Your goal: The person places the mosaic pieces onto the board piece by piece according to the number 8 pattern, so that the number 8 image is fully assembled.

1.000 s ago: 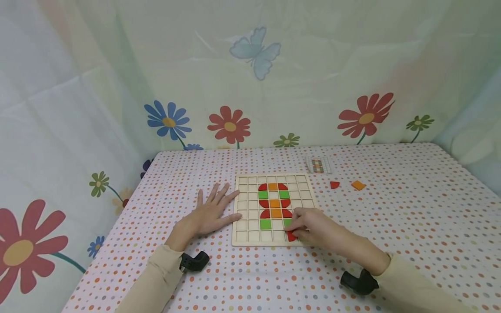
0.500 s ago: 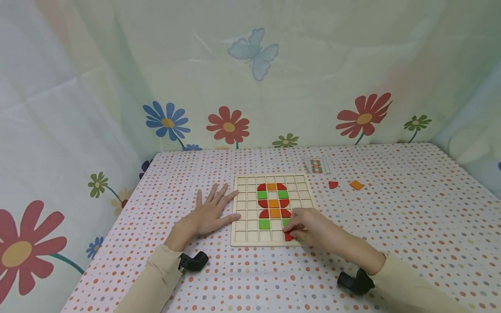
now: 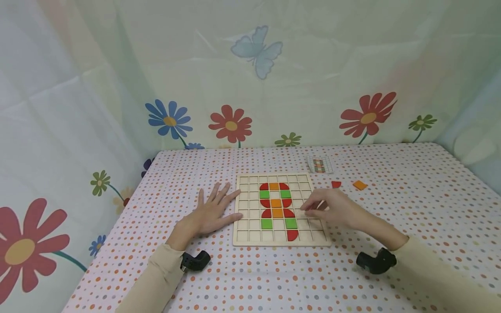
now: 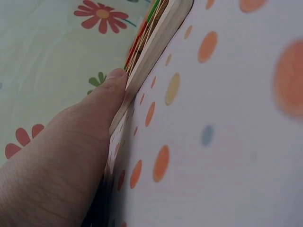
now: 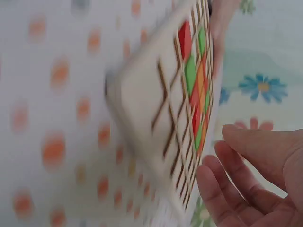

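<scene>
In the head view a wooden grid board (image 3: 246,236) lies on the table with red, green and orange tiles in its middle columns. The lowest, a red quarter-round tile (image 3: 292,235), sits in the bottom row below a green square tile (image 3: 291,223). My left hand (image 3: 211,213) lies flat with spread fingers, its thumb and little fingertip at the board's left edge. Over the board's right side hovers my right hand (image 3: 332,208). In the right wrist view its thumb (image 5: 255,149) stands apart from the loosely bent fingers, with nothing between them.
Beyond the board's right side lie a loose red quarter-round tile (image 3: 336,184) and an orange square tile (image 3: 360,185). A small pattern card (image 3: 319,164) lies behind the board. The table has a dotted cloth (image 3: 250,282), with a flowered curtain (image 3: 309,100) behind.
My right hand has let go of the red quarter-round tile in the bottom row and moved up and to the right. My left hand has stayed in place.
</scene>
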Action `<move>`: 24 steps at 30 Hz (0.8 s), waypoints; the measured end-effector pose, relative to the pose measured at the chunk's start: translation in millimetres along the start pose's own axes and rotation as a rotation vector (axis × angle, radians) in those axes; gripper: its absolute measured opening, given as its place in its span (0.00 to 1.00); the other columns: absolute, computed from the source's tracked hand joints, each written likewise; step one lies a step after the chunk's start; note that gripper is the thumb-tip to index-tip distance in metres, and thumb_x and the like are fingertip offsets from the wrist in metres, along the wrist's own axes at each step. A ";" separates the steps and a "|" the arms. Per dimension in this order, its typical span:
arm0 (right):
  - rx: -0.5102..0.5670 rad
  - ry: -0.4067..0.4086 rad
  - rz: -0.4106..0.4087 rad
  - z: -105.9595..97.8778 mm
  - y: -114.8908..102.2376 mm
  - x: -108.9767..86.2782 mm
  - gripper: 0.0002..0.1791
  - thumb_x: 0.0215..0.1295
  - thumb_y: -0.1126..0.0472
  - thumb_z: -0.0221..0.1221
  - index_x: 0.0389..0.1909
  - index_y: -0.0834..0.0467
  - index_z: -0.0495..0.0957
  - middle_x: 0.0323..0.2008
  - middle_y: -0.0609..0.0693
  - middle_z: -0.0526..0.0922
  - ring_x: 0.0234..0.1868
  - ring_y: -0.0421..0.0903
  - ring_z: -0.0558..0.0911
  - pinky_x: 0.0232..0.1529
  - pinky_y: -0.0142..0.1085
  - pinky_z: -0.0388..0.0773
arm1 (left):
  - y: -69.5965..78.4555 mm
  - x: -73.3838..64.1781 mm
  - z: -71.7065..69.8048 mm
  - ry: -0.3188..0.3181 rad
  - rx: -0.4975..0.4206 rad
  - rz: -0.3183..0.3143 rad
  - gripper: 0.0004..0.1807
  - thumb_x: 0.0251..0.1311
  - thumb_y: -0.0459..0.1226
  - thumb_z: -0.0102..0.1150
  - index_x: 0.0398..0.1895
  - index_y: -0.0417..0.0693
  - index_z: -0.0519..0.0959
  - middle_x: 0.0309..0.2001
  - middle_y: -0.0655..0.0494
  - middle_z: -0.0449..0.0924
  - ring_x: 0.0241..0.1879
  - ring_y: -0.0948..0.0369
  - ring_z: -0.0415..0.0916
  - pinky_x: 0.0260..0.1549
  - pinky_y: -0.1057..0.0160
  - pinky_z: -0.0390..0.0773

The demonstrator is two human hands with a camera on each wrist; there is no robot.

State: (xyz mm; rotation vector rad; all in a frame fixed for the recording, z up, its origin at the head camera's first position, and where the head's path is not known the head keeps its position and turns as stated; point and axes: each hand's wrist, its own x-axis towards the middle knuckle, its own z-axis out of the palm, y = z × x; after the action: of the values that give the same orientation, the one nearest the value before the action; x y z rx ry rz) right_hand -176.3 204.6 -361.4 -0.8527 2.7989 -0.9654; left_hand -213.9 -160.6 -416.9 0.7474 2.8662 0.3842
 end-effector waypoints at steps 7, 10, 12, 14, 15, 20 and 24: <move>-0.105 0.144 0.155 -34.9 55.3 10.0 0.08 0.65 0.70 0.70 0.44 0.65 0.89 0.42 0.58 0.85 0.43 0.56 0.82 0.46 0.51 0.84 | -0.4 0.9 0.7 -0.004 0.000 0.002 0.44 0.74 0.68 0.44 0.86 0.64 0.49 0.86 0.50 0.36 0.83 0.45 0.26 0.72 0.27 0.24; -0.097 0.130 0.239 -42.6 74.6 12.8 0.10 0.68 0.69 0.68 0.48 0.67 0.87 0.47 0.65 0.83 0.47 0.62 0.82 0.49 0.58 0.82 | -1.2 0.8 2.0 0.000 0.002 0.009 0.44 0.74 0.66 0.45 0.86 0.63 0.50 0.86 0.49 0.37 0.83 0.43 0.26 0.72 0.26 0.25; -0.089 0.110 0.296 -44.5 83.0 14.6 0.12 0.69 0.67 0.67 0.50 0.68 0.86 0.50 0.68 0.82 0.50 0.65 0.82 0.50 0.59 0.81 | -1.2 0.7 2.2 0.001 0.001 0.012 0.44 0.74 0.66 0.45 0.86 0.63 0.50 0.86 0.49 0.37 0.83 0.43 0.26 0.72 0.26 0.25; -0.080 0.098 0.343 -45.3 89.9 16.3 0.13 0.69 0.66 0.67 0.51 0.69 0.85 0.51 0.68 0.82 0.51 0.65 0.81 0.50 0.58 0.80 | -1.5 0.8 2.6 -0.001 -0.003 0.013 0.44 0.74 0.67 0.44 0.86 0.64 0.49 0.86 0.49 0.36 0.83 0.43 0.26 0.72 0.26 0.25; -0.076 0.091 0.365 -45.5 93.0 17.1 0.14 0.70 0.65 0.67 0.52 0.69 0.85 0.50 0.67 0.82 0.51 0.65 0.81 0.50 0.57 0.80 | -1.5 1.2 2.8 -0.001 -0.005 0.015 0.44 0.74 0.67 0.44 0.86 0.64 0.49 0.86 0.49 0.36 0.83 0.43 0.26 0.72 0.26 0.25; -0.062 0.058 0.397 -49.1 101.6 18.9 0.15 0.70 0.64 0.68 0.51 0.70 0.84 0.48 0.65 0.85 0.47 0.59 0.82 0.47 0.50 0.79 | -2.0 1.8 3.2 0.003 -0.009 0.015 0.44 0.74 0.68 0.43 0.86 0.63 0.49 0.86 0.49 0.36 0.83 0.43 0.26 0.72 0.26 0.25; -0.026 0.029 0.391 -54.1 102.3 19.1 0.16 0.67 0.64 0.70 0.51 0.69 0.85 0.48 0.65 0.85 0.45 0.56 0.81 0.46 0.47 0.79 | -1.2 1.4 0.7 -0.002 0.002 0.006 0.44 0.74 0.67 0.44 0.87 0.63 0.49 0.86 0.49 0.35 0.83 0.43 0.25 0.72 0.26 0.25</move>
State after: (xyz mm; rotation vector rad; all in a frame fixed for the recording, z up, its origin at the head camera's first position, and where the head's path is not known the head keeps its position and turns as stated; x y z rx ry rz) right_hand -254.3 291.1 -375.6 -0.2730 2.8485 -0.8815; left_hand -215.4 -160.8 -418.1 0.7568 2.8636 0.3821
